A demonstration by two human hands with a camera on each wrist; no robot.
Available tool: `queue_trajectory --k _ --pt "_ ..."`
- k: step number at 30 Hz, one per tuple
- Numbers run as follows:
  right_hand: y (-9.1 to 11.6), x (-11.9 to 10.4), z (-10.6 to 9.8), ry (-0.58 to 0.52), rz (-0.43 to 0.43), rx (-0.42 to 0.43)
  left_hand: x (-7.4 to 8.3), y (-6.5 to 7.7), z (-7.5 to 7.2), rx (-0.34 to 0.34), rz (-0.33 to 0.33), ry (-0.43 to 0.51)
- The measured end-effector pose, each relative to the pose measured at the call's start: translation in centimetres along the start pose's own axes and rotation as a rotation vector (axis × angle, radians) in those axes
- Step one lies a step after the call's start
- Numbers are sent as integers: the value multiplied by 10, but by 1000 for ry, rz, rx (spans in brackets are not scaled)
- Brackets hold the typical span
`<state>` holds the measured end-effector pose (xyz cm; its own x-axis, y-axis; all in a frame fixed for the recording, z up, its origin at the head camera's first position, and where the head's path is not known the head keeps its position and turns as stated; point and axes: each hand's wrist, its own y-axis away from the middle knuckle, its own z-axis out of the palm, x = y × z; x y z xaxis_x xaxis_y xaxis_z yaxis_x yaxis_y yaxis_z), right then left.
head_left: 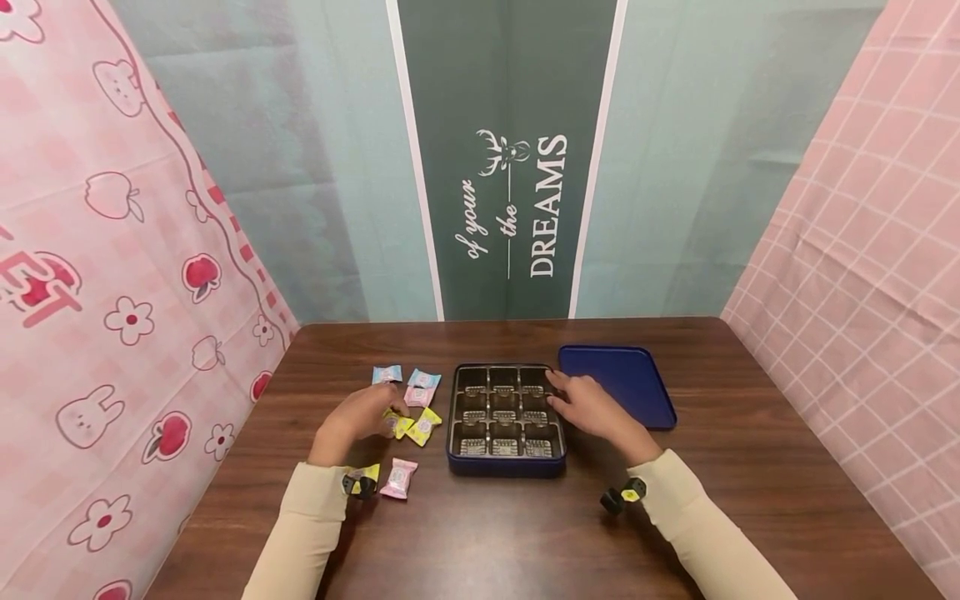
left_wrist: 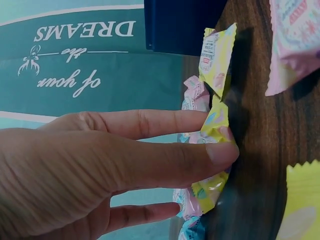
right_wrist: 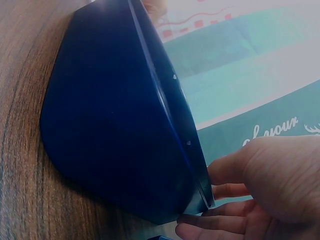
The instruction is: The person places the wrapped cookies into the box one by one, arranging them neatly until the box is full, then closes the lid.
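My left hand point(head_left: 366, 414) pinches a yellow-wrapped candy point(left_wrist: 216, 136) between thumb and forefinger, low over the table. Just beyond it in the left wrist view is another yellow candy point(left_wrist: 218, 57), its end overlapping the held one. To the right stands a dark blue square tin point(head_left: 506, 468) with a black insert point(head_left: 504, 427) divided into compartments. My right hand point(head_left: 592, 407) holds the tin's right side near the far corner, thumb and fingers at the rim. In the right wrist view, the tin's blue wall point(right_wrist: 110, 115) fills much of the picture.
Blue candies point(head_left: 387, 375) and a pink candy point(head_left: 417, 397) lie beyond the left hand. Nearer are another pink candy point(head_left: 400, 479) and a yellow one point(head_left: 367, 474) partly behind the left wrist. A blue lid point(head_left: 618, 385) rests right of the tin. Printed cloths hang around the wooden table point(head_left: 517, 542).
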<state>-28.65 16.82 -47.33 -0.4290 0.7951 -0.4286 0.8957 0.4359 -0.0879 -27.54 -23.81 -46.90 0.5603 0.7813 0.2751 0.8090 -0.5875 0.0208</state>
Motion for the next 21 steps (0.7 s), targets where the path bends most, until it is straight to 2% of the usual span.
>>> queue_trajectory --k 4,11,21 --pt "0 0 -2 -6 -1 -4 0 -1 0 -4 10 11" --pt "0 -1 -2 -10 -1 -11 -1 -2 1 -7 -62 15" --pt "1 0 -1 -31 7 -16 -5 3 -1 -31 -80 10"
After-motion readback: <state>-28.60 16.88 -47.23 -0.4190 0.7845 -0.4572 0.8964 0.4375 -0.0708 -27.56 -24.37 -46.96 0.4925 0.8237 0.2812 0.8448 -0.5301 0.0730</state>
